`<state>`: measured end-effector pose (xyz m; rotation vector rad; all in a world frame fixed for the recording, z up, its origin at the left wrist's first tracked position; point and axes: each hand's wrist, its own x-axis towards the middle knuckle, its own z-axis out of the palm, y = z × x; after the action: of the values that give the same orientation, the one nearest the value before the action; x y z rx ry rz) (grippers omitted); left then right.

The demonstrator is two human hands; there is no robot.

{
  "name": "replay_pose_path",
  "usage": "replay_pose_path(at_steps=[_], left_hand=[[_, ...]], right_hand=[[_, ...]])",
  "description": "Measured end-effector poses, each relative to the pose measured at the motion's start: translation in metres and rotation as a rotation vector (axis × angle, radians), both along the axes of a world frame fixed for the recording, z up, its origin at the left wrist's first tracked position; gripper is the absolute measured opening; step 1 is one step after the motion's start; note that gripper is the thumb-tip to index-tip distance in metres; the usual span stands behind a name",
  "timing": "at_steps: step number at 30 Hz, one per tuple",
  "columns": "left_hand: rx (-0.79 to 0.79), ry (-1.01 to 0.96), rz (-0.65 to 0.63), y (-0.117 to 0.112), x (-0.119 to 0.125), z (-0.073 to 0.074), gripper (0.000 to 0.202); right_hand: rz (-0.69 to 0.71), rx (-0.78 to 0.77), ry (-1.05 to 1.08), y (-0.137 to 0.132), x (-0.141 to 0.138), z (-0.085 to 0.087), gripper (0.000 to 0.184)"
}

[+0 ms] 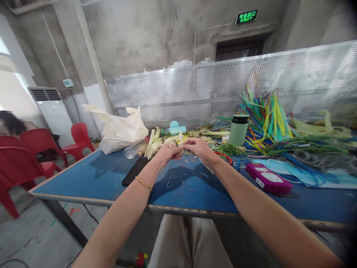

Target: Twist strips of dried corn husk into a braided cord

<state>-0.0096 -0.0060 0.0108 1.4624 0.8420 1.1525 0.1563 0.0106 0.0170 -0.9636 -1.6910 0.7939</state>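
Note:
My left hand (168, 152), with a gold beaded bracelet on the wrist, is closed in a pinch around a small pale piece that looks like corn husk (180, 137). Close against it, my right hand (198, 147) pinches at the same piece; its fingertips meet the left ones above the blue table (95, 186). The fingers hide most of what they hold. Just behind the hands lie pale yellow-green corn husks (154, 144). A black flat tablet (135, 171) rests under the left forearm.
To the left are a white plastic bag (119, 130) and a clear bottle (135, 149). A green jar (238, 130), colourful strips (272, 115), a purple box (268, 178) and blue face masks (309, 173) lie right. Perforated metal panels (167, 93) stand behind; red chairs (39, 145) stand left.

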Motion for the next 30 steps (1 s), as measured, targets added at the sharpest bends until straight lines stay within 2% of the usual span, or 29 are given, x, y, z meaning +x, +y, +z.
replay_pose_path(at_steps=[11, 16, 19, 23, 26, 30], left_hand=[[0.018, 0.047, -0.012, -0.003, 0.003, 0.002, 0.03], [0.014, 0.039, -0.001, -0.002, 0.003, 0.0, 0.027], [-0.03, -0.023, 0.003, -0.002, 0.002, 0.001, 0.029], [-0.072, -0.125, 0.04, 0.003, -0.001, 0.0, 0.027], [-0.097, -0.175, 0.091, 0.01, -0.004, -0.003, 0.025], [-0.135, -0.237, 0.04, 0.014, -0.004, -0.005, 0.022]], right_hand=[[-0.024, -0.011, 0.089, -0.003, -0.006, 0.001, 0.025], [-0.017, 0.059, 0.01, -0.004, -0.004, 0.002, 0.024], [-0.028, 0.101, -0.084, -0.002, -0.003, 0.001, 0.028], [-0.02, 0.051, -0.136, -0.003, -0.002, 0.0, 0.032], [0.039, 0.012, -0.154, -0.006, -0.003, -0.001, 0.027], [0.064, -0.026, -0.141, -0.008, -0.003, -0.001, 0.02]])
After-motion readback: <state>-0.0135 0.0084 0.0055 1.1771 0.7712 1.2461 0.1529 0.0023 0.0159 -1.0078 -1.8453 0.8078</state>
